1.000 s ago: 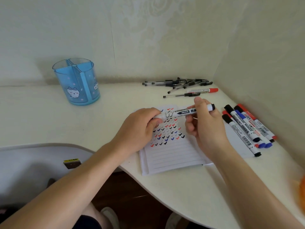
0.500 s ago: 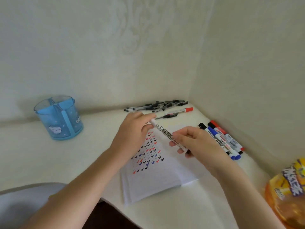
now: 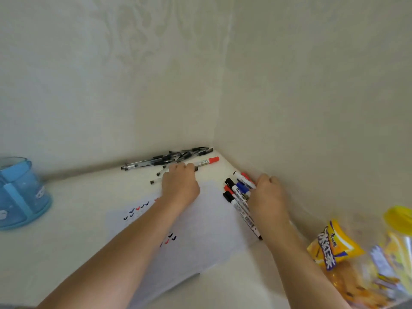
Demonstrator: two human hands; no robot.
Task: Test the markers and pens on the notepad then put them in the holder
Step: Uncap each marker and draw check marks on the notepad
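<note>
Two walls [image 3: 111, 85]: pale and faintly patterned; meet in a corner behind the far right end of the desk.
Desk [image 3: 78, 197]: white; runs into that corner and bears everything listed below.
Notepad [image 3: 207, 219]: white page, flat on the middle of the desk; small black, blue and red ticks on it, partly covered by the left forearm.
Holder [image 3: 20, 192]: translucent blue, split into compartments, upright at the left edge of view and partly cut off; well apart from the notepad and both hands.
Snack bag [image 3: 334, 244]: clear bag with yellow and orange packets, at the lower right edge, near the right forearm.
Left hand [image 3: 180, 186]: stretched past the notepad's far edge to the loose pens; fingers curled down over the near end of the red-capped pen; grip hidden, so cannot tell whether closed round it.
Right hand [image 3: 269, 197]: on the marker row, close to the right wall; knuckles up, fingers curled over the markers; cannot tell whether one is held.
Markers [image 3: 236, 190]: white barrels with black, red and blue caps, side by side between the notepad's right edge and the right wall, partly under the right hand.
Pens [image 3: 165, 160]: slim clear barrels with black caps, heaped along the back wall near the corner.
Red-capped pen [image 3: 207, 162]: flat just in front of that heap, red cap towards the corner, other end under the left fingers.
</note>
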